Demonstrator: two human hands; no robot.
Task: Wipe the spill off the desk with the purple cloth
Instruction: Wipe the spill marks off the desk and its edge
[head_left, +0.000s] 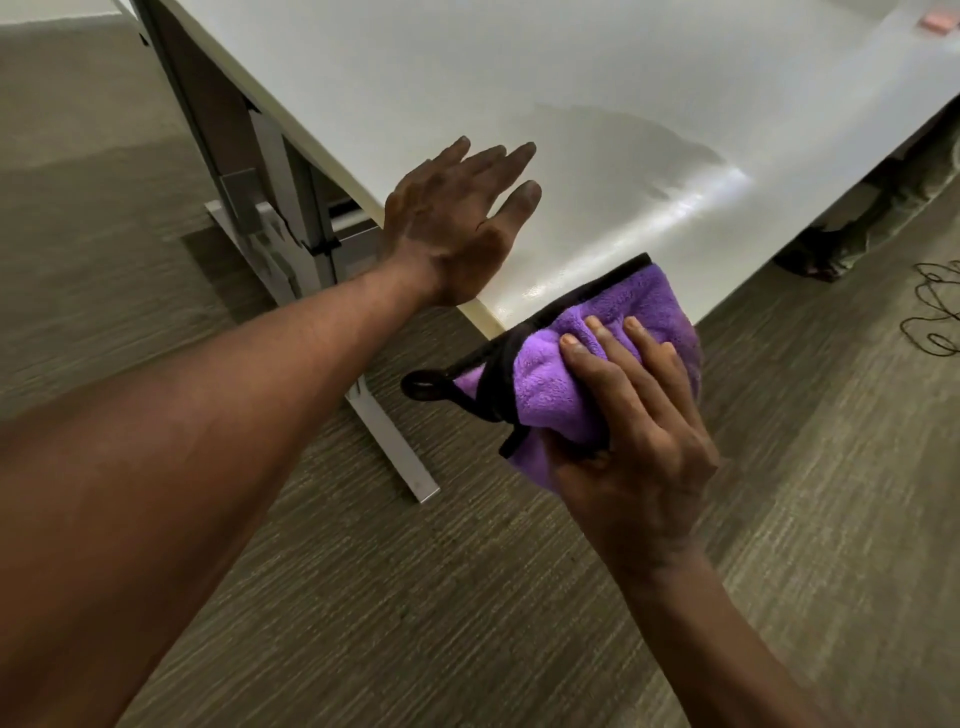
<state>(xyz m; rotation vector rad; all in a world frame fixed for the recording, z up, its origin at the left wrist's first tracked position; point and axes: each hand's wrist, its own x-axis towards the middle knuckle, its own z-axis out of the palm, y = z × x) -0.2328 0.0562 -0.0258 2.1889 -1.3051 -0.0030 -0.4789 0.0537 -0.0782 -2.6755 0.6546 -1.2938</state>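
A white desk (519, 78) stands over grey-brown carpet (415, 597). The bunched purple cloth (561, 374) is gripped by the right hand (634, 436) at the desk's near corner, partly overhanging the edge. To its left, the left hand (452, 228) is held flat with fingers spread on the desktop, with a wet sheen (691, 208) lying farther right.

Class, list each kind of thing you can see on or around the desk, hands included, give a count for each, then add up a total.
Hands: 2, left hand and right hand
Purple cloth: 1
White desk: 1
Pink thing at the desk's far corner: 1
Dark cord on the floor: 1
Total: 6
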